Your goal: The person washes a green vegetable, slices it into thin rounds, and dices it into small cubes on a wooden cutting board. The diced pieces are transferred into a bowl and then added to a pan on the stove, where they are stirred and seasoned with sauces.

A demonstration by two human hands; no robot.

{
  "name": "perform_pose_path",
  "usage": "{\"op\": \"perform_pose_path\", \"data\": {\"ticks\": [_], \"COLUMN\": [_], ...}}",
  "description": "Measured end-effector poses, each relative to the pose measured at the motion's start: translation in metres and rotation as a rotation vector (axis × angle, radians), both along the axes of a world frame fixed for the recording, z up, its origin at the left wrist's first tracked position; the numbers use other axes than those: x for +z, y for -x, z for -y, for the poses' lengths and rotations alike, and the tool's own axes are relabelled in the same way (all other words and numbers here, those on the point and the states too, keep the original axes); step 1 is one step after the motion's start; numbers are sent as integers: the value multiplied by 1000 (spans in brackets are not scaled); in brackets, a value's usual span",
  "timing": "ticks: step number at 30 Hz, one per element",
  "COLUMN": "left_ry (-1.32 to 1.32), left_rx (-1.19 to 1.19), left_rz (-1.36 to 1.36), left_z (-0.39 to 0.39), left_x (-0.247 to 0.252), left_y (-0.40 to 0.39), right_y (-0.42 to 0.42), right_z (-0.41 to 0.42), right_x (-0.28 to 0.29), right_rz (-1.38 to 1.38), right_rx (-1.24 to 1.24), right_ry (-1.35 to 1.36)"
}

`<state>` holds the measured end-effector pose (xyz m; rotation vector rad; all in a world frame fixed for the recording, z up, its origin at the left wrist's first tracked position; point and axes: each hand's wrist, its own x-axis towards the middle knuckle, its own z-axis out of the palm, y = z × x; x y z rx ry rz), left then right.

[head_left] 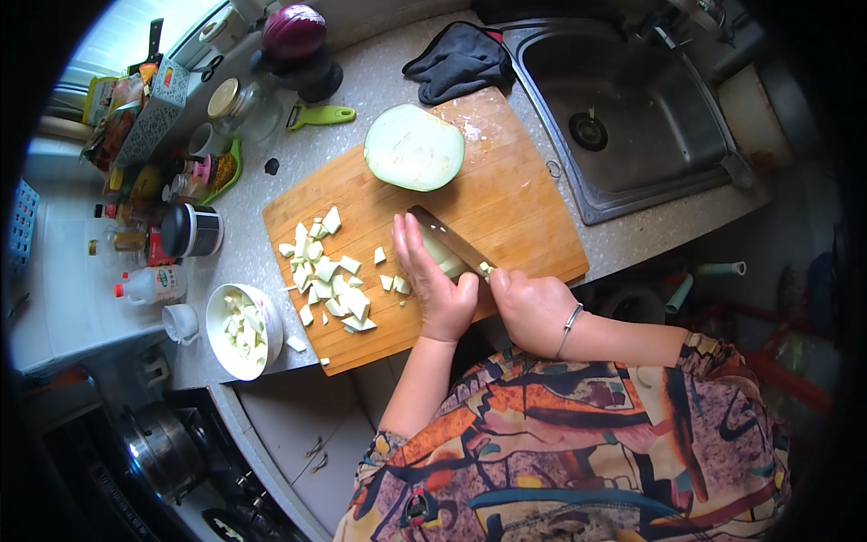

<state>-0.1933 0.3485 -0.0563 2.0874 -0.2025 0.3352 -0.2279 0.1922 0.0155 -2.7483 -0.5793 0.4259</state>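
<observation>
My right hand (532,308) grips the handle end of a kitchen knife (450,236), whose blade slants up and left with small white bits stuck to it. Along the blade's left side lies a pale green vegetable piece (439,252), partly hidden by the knife and hand. My left hand (437,284) rests against this piece, fingers straight and together, thumb apart on the near side. Beneath is a wooden cutting board (521,203). Diced vegetable chunks (328,271) lie scattered over its left part. A large cut half of a pale green vegetable (414,148) stands at the back.
A white bowl (215,332) of chunks sits left of the board, by the counter edge. Behind are a green peeler (325,115), a glass jar (254,115) and a dark cloth (460,61). A steel sink (650,162) lies right, a pot (159,450) on the stove lower left.
</observation>
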Motion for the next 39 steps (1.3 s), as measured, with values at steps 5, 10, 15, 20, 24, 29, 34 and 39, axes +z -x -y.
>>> {"op": "perform_pose_path", "data": {"ticks": [5, 10, 15, 20, 24, 29, 34, 39], "left_ry": [-135, -216, -207, -307, -525, -662, -567, -408], "left_rx": [-20, -49, 49, 49, 58, 116, 58, -63], "left_rz": [-23, -61, -95, -102, -60, -56, -75, -81], "left_z": [-12, -17, 5, -1, -14, -11, -13, -31], "left_x": [-1, 1, 5, 2, -5, -21, -18, -3], "left_y": [3, 7, 6, 7, 16, 20, 16, 3], "right_y": [-9, -15, -19, -32, -29, -14, -5, -4], "right_z": [9, 15, 14, 23, 24, 11, 6, 14], "right_x": [-8, -16, -17, -17, -16, -22, -25, -22], "right_rz": [3, -2, 43, 66, 92, 104, 103, 97], "right_rx": [0, -91, -35, 0, -85, -85, -100, -90], "right_ry": [-101, -317, -318, -252, -232, -176, -151, -285]}}
